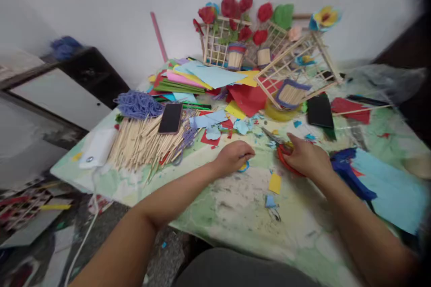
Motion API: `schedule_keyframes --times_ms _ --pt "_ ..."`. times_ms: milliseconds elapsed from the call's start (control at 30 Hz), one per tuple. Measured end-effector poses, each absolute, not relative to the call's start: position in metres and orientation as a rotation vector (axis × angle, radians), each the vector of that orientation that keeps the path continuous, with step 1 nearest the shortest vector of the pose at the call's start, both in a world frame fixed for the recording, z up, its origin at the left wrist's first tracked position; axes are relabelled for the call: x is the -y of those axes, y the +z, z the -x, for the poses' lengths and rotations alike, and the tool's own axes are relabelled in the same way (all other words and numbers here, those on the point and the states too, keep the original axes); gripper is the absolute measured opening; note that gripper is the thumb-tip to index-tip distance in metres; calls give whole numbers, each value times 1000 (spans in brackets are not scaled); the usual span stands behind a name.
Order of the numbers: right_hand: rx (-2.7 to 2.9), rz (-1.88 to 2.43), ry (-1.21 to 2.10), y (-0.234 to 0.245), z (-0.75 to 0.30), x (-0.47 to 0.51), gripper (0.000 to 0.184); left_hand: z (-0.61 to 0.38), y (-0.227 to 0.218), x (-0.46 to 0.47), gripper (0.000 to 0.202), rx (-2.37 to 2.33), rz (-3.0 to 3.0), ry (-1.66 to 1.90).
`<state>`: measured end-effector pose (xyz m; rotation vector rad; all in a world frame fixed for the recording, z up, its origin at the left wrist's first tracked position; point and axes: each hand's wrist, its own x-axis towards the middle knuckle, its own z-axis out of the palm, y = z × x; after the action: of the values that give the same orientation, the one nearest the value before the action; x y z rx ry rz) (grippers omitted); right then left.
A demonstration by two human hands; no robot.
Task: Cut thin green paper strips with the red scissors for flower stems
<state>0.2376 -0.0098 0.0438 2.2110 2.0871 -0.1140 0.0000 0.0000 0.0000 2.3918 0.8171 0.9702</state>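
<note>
My left hand [234, 158] is closed, fingertips pinched, low over the middle of the table. A small blue-and-yellow piece [244, 167] shows just under its fingers; whether the fingers grip it is hidden. To the right, my right hand [309, 158] is closed around the orange-red handles of a pair of scissors [281, 145]. Their blades point away and to the left, toward light blue paper scraps [241, 126]. Nearer to me, between the hands, lie a yellow paper piece [275, 183] and a small blue scrap [270, 202].
Thin wooden sticks [134, 143], purple yarn [138, 104] and a phone [170, 118] lie at left. Coloured paper sheets [215, 75] are stacked behind. Stick lattices [296, 67] with paper flowers lean at the back. A blue glue gun [353, 175] and light blue paper [392, 188] lie right.
</note>
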Motion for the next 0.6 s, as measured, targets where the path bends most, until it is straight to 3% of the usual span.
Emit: schedule_keyframes --times_ms 267,600 --pt "-2246 -2074 -60 37 -242 6 64 20 12 -47 19 -1403 -2244 1007" --pt "-2321 -2022 69 35 -234 13 41 56 33 -54 26 -1482 -2414 805"
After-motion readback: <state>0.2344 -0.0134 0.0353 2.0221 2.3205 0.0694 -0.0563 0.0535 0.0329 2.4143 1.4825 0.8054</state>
